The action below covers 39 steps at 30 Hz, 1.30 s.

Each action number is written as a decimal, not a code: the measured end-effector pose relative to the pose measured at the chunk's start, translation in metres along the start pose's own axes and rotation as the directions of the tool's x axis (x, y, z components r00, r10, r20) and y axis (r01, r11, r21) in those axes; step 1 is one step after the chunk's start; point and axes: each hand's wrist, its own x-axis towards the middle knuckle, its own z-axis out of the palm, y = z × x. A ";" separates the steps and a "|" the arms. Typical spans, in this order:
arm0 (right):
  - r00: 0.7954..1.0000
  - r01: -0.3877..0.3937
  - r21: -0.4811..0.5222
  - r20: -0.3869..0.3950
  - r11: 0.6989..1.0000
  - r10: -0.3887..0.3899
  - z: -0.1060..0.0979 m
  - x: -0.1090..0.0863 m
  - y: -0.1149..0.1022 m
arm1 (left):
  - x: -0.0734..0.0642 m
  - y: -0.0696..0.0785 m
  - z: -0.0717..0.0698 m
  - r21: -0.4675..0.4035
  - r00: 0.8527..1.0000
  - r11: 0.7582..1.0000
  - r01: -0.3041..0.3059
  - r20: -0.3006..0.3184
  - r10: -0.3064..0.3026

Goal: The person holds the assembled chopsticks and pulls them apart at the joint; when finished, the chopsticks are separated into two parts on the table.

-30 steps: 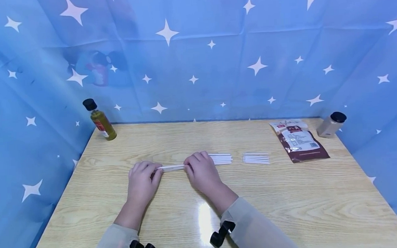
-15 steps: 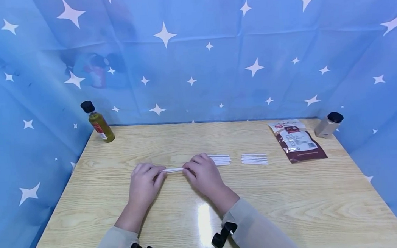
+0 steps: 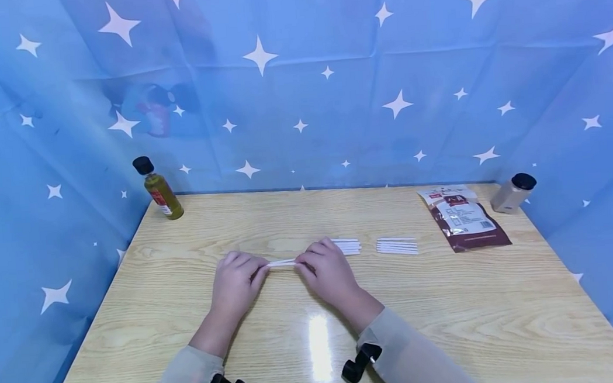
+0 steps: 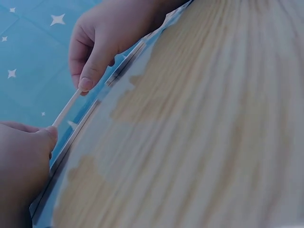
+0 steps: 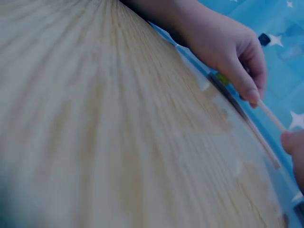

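Thin white sticks (image 3: 281, 263) stretch between both hands, close over the table. My left hand (image 3: 236, 282) pinches their left end between thumb and fingers, while my right hand (image 3: 329, 272) pinches the right end. Only the short middle length shows; both ends are hidden in the fingers, and I cannot tell how many sticks are held. In the left wrist view a white stick (image 4: 66, 108) runs from the left hand (image 4: 21, 161) up to the right thumb. Just beyond the right hand lies a row of white sticks (image 3: 348, 247), partly covered by its fingers.
Farther right is another row of several white sticks (image 3: 396, 246). A brown and white packet (image 3: 463, 220) lies at the back right beside a black-capped jar (image 3: 514, 193). An oil bottle (image 3: 160, 190) stands at the back left corner. A blue starry curtain (image 3: 301, 98) borders the wooden table (image 3: 451, 323).
Both hands have shifted slightly right, the left one more, so the gap between them is narrower. The held sticks, earlier slightly apart, now lie closer together.
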 end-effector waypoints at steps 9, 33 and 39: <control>0.999 -0.021 0.035 -0.031 0.999 0.022 -0.016 -0.017 0.014 | 0.005 0.019 0.012 0.031 0.997 1.000 0.005 0.080 -0.008; 0.988 -0.146 0.023 -0.055 0.989 0.147 -0.074 -0.061 0.056 | 0.035 0.079 0.065 -0.067 0.990 0.990 -0.121 0.065 0.125; 0.976 -0.216 0.026 -0.024 0.976 0.217 -0.089 -0.076 0.067 | 0.041 0.096 0.078 -0.142 0.985 0.984 -0.106 0.118 0.123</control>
